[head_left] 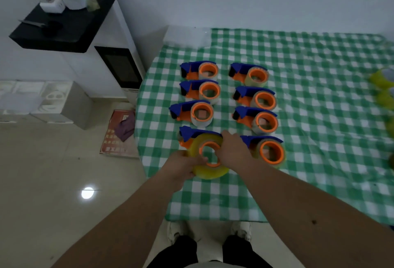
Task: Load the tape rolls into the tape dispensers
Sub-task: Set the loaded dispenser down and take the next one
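While both hands work at the table's near-left corner, the left hand (185, 166) grips the outer rim of a yellowish tape roll (210, 171) and the right hand (231, 150) curls over its far side. That roll sits around the orange hub of the nearest blue-and-orange dispenser (189, 136). Seven loaded dispensers (259, 96) stand in two columns on the green checked tablecloth (319, 118).

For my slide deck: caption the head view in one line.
Both hands, left and right, seat a yellow tape roll on the eighth dispenser atop a green checked tablecloth.
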